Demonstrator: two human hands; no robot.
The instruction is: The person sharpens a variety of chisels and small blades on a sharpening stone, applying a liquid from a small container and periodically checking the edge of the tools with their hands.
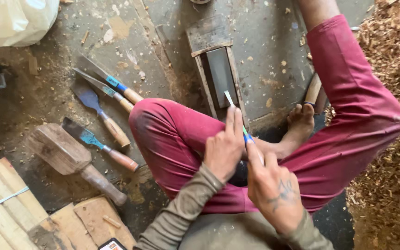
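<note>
Two hands work over the red trousers. The left hand (224, 150) and right hand (274, 190) both wrap their fingers around one thin chisel (237, 115), its tip resting on the sharpening stone (221, 74) in a wooden box. Left of the stone lie four chisels (103, 115) and one wooden mallet (70, 157). One white bag (17, 18) sits far left. Wood shavings (390, 55) pile up right of the stone.

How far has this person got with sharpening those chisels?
In hand: both the left hand and right hand press a thin blue-banded chisel onto the grey sharpening stone in its wooden holder. Four wooden-handled chisels lie on the floor beside a wooden mallet; whether those are already sharpened or still waiting cannot be told.
</note>
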